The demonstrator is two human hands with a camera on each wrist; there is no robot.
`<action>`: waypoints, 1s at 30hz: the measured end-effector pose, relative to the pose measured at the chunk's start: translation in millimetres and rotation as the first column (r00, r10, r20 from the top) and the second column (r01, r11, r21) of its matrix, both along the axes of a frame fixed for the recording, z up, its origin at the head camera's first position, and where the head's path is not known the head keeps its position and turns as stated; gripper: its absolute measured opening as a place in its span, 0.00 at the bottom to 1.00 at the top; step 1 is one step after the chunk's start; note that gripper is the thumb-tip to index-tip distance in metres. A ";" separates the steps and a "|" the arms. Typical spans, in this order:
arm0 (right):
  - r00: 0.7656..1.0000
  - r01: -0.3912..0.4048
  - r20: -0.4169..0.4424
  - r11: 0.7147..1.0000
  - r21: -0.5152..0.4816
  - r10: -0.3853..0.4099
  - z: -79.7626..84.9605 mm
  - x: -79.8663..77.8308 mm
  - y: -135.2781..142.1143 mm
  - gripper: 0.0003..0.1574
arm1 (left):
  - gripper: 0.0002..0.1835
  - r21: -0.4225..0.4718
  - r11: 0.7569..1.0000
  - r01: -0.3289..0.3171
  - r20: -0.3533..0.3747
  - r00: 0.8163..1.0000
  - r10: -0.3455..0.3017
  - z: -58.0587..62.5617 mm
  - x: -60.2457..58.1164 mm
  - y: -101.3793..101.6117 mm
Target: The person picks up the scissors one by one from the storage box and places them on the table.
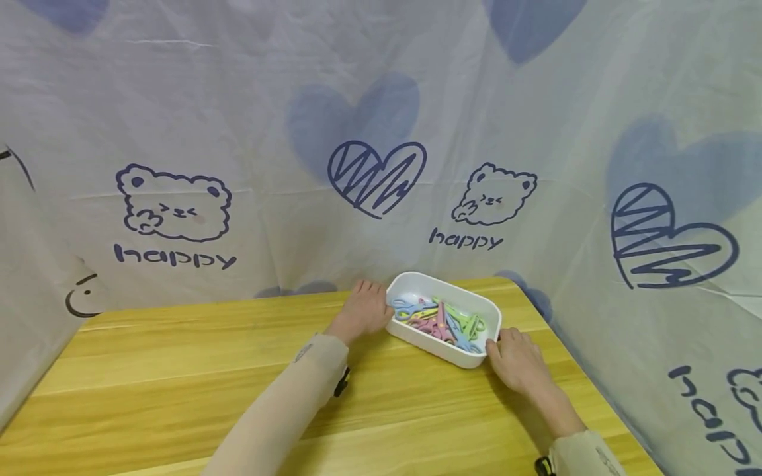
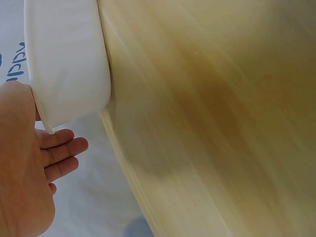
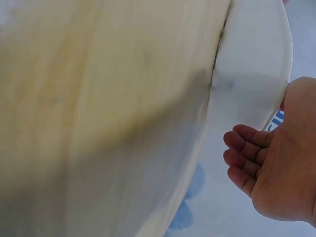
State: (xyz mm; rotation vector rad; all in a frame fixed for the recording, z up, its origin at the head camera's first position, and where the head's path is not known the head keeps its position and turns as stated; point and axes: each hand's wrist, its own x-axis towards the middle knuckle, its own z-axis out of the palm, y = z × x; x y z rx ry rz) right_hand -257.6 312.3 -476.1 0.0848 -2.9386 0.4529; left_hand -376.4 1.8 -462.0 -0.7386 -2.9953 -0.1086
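A white plastic storage box (image 1: 437,350) stands at an angle near the far right of the table. In it lies a jumble of children's scissors (image 1: 441,320) in pink, blue, green and yellow, partly covering one another. My left hand (image 1: 364,308) grips the box's left end at the rim; in the left wrist view several fingers (image 2: 64,150) curl below that rim. At the opposite end my right hand (image 1: 519,360) holds the rim, thumb at the edge. Seen from the right wrist, its fingers (image 3: 247,153) are bent beside the box's outer wall.
The yellow wood-grain table (image 1: 196,390) reaches under both arms, its far edge just behind the box. A pale curtain (image 1: 268,99) printed with hearts, bears and "happy" hangs behind the table and along its right side.
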 end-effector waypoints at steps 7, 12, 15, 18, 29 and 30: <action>0.998 -0.052 -0.033 0.998 0.043 0.053 0.7 -6.8 -7.0 0.21 | 0.28 0.023 1.000 -0.015 0.000 1.000 0.015 1.0 5.6 -10.5; 0.996 -0.074 -0.043 0.995 0.064 0.077 -2.7 -12.4 -12.6 0.23 | 0.28 0.029 0.999 -0.024 -0.008 1.000 0.024 2.5 12.1 -20.3; 0.997 -0.071 -0.029 0.995 0.067 0.073 -1.4 -13.6 -17.9 0.23 | 0.27 0.044 0.999 -0.027 -0.013 1.000 0.027 2.3 15.9 -26.5; 0.996 -0.078 -0.028 0.994 0.081 0.081 0.6 -16.1 -25.5 0.23 | 0.27 0.054 0.998 -0.042 -0.018 0.999 0.043 0.7 19.4 -34.8; 0.988 -0.149 -0.036 0.985 0.085 0.153 1.1 -35.2 -54.4 0.23 | 0.28 0.083 0.989 -0.118 -0.011 0.993 0.120 -0.5 29.9 -69.5; 0.986 -0.161 -0.041 0.984 0.083 0.164 0.0 -37.8 -56.8 0.23 | 0.28 0.090 0.988 -0.126 -0.007 0.992 0.127 -1.0 30.4 -73.3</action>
